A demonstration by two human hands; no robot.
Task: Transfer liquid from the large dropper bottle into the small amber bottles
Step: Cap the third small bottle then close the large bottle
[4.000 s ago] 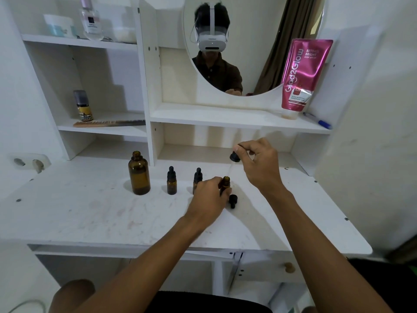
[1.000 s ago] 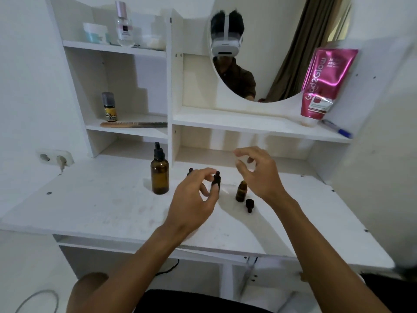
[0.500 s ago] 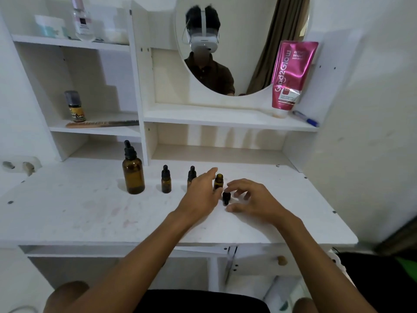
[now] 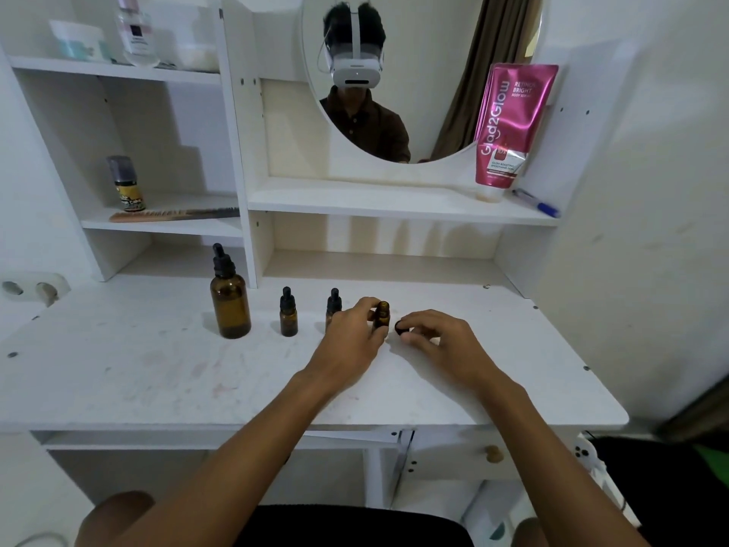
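The large amber dropper bottle [image 4: 230,300] stands capped on the white desk [image 4: 157,373], left of centre. Two small amber bottles [image 4: 288,313] [image 4: 333,305] with black dropper caps stand to its right; my left hand partly hides the second. A third small amber bottle [image 4: 382,314] stands uncapped, and my left hand [image 4: 351,341] grips it from the left. Just right of it, my right hand [image 4: 438,341] pinches its small black cap [image 4: 400,328] at the desk surface.
A shelf unit with a round mirror [image 4: 394,73] rises behind the desk. A pink tube [image 4: 509,128] and a blue pen [image 4: 536,205] sit on the right shelf. A comb [image 4: 173,214] and small spray bottle [image 4: 126,183] occupy the left shelf. A wall socket [image 4: 27,288] is at far left.
The dropper cap is back on the large bottle. Both hands came down to the desk: my left closed around the uncapped small bottle, my right closed on the black cap beside it.
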